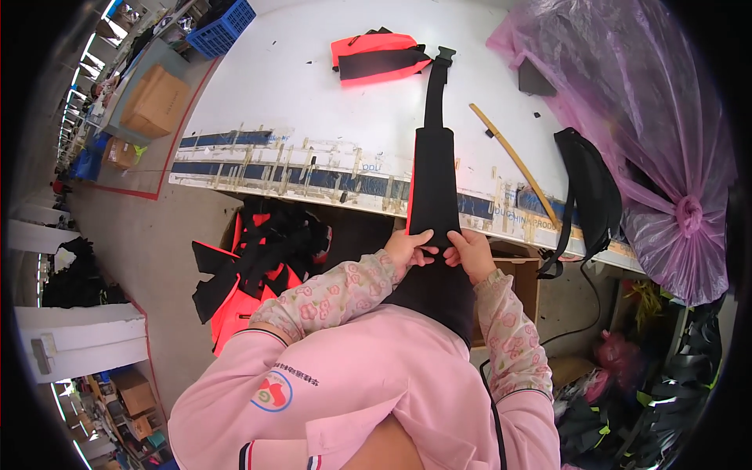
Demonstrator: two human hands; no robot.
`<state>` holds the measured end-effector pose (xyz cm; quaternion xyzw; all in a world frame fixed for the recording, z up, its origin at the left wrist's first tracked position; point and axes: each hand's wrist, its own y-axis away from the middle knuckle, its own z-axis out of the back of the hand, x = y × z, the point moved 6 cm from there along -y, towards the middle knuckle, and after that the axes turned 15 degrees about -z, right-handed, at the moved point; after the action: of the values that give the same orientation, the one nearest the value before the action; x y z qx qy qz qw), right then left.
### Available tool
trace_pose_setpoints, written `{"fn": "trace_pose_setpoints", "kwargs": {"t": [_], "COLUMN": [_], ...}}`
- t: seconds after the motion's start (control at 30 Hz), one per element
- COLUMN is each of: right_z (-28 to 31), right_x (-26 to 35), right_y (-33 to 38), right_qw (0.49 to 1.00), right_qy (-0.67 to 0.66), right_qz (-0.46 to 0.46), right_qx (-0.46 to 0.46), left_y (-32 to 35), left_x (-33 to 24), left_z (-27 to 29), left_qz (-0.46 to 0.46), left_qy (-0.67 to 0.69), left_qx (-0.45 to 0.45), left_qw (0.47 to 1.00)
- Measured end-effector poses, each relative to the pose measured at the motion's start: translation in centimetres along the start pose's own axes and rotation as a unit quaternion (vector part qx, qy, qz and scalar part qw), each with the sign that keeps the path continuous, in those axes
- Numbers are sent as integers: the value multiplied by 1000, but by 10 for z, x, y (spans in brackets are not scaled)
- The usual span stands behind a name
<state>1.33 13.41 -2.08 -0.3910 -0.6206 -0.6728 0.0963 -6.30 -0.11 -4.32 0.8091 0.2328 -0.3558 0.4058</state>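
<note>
A long black fabric band with a bright red-orange edge lies over the table's front edge, running away from me. From its far end runs a narrow black strap tipped with a dark plastic buckle. The fingers of my left hand are closed on the band's near left edge. Opposite, my right hand pinches its near right edge. Both thumbs lie on top. Left of the buckle rests a folded red-orange and black fabric piece.
On the white table, a bamboo strip lies right of the band. A black pouch hangs at the right edge beside a pink plastic bag. Black and red pieces are heaped below left. A cardboard box stands under the table.
</note>
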Motion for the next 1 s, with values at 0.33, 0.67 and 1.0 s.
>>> {"fn": "trace_pose_setpoints", "kwargs": {"t": [0.33,0.67,1.0], "right_z": [-4,-6,-18], "right_x": [5,13,-3], "right_y": [63,95,84], "right_qw": [982,837,979], "right_qy": [47,315,4], "right_qz": [176,409,135], "right_qx": [50,-179,150], "left_y": [-3,15,25], "left_x": [-111,-161,-170], "left_z": [-21,-49,-64], "left_qz": [-71,-247,-216], "left_qy": [22,51,180], "left_qx": [262,133,407], "left_qw": [962,959,869]}}
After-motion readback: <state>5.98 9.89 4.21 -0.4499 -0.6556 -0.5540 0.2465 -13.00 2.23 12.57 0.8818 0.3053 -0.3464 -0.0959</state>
